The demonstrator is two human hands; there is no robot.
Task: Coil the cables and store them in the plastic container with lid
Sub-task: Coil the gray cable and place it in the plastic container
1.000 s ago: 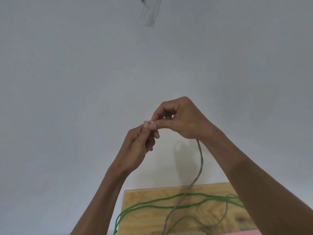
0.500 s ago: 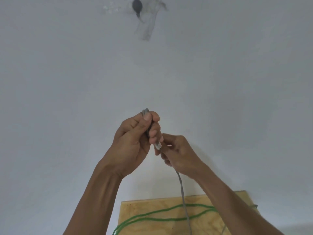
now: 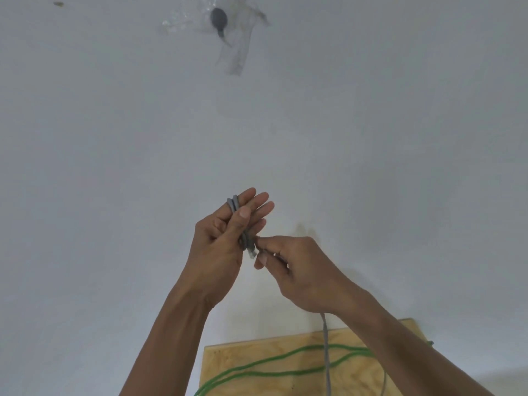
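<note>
Up in front of a plain white wall [image 3: 114, 167], the grey cable [image 3: 243, 232] is wound in a few loops around the fingers of the left hand [image 3: 220, 252]. Its top bends stick out above the index finger, and its clear plug end [image 3: 252, 253] hangs just below the loops, beside the palm. That hand has its fingers stretched upward and close together, with the thumb pressed across the loops, so it is clamped on the coil.

Just to the right and slightly lower, the right hand [image 3: 297, 270] pinches the same cable between thumb and forefinger right next to the plug, its other fingers curled in. The two hands almost touch at that spot. From under the right wrist the free length of the grey cable drops straight down toward the bottom edge of the view.

Below both hands lies a light wooden board [image 3: 257, 358], partly covered by the right forearm. A green cable [image 3: 285, 367] runs across it in two loose, long strands, uncoiled, and the hanging grey cable crosses over them. A second thin grey strand shows farther right on the board.

Well above the hands, a dark round spot [image 3: 219, 17] sits on the wall under a patch of clear tape [image 3: 237, 47]. What it is cannot be told.
</note>
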